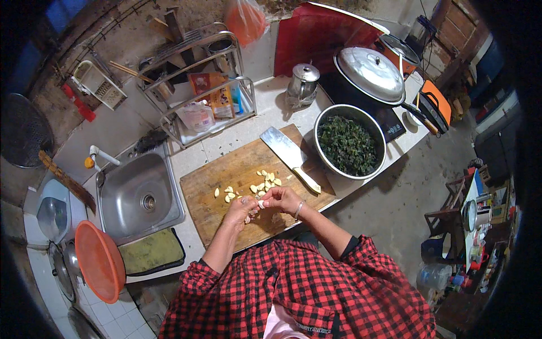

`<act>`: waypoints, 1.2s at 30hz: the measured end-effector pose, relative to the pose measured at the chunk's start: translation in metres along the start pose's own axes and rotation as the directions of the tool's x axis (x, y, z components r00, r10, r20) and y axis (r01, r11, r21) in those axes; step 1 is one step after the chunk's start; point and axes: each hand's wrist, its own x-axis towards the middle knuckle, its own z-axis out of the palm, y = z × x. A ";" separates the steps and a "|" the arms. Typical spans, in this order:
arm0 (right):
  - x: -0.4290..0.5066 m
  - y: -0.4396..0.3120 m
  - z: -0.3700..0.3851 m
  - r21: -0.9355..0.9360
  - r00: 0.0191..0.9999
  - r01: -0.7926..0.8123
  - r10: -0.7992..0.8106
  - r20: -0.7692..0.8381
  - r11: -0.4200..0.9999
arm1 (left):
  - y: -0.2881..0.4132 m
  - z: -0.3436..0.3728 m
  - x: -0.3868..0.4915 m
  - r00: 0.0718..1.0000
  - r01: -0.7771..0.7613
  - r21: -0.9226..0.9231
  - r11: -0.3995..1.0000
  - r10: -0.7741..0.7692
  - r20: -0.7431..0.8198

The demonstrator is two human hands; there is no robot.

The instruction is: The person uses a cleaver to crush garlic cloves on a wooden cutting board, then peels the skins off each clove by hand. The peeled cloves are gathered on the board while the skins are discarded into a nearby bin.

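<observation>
Both hands meet above the near part of a wooden cutting board (211, 178). Between the fingertips of my right hand (284, 201) is a small whitish garlic clove (261, 204). My left hand (242, 210) presses against the same clove from the other side, its fingers curled, and some pinkish garlic shows below them. Just beyond my hands lie several peeled garlic cloves (266, 184), with a smaller scatter to the left. A cleaver (284, 148) with a pale handle rests on the board's right side, its handle towards me.
A steel pot of chopped greens (347, 146) stands right of the board, before a lidded wok (370, 74). A metal kettle (303, 82) and a wire rack (203, 84) are behind. Left are a steel sink (135, 199), a green cloth (150, 253) and an orange basin (97, 260).
</observation>
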 end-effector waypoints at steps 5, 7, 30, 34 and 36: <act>-0.007 -0.016 0.005 0.350 0.978 -0.206 0.188 0.086 0.914 | 0.007 0.011 -0.002 0.993 -0.114 -0.106 0.988 0.114 -0.009; -0.011 -0.021 0.007 0.578 0.967 -0.243 0.152 0.203 0.779 | 0.011 0.018 -0.004 0.992 -0.116 -0.083 0.990 0.111 -0.059; -0.007 -0.020 0.027 -0.094 0.957 0.142 -0.161 -0.240 0.985 | 0.015 0.026 -0.015 0.951 -0.281 0.025 0.959 0.282 -0.130; -0.008 -0.012 0.030 -0.040 0.969 0.004 -0.014 -0.249 0.999 | 0.014 0.025 -0.013 0.946 -0.308 -0.016 0.951 0.305 -0.111; -0.005 -0.011 0.029 0.065 0.968 0.046 -0.028 -0.250 0.997 | 0.015 0.024 -0.012 0.951 -0.300 -0.035 0.953 0.295 -0.091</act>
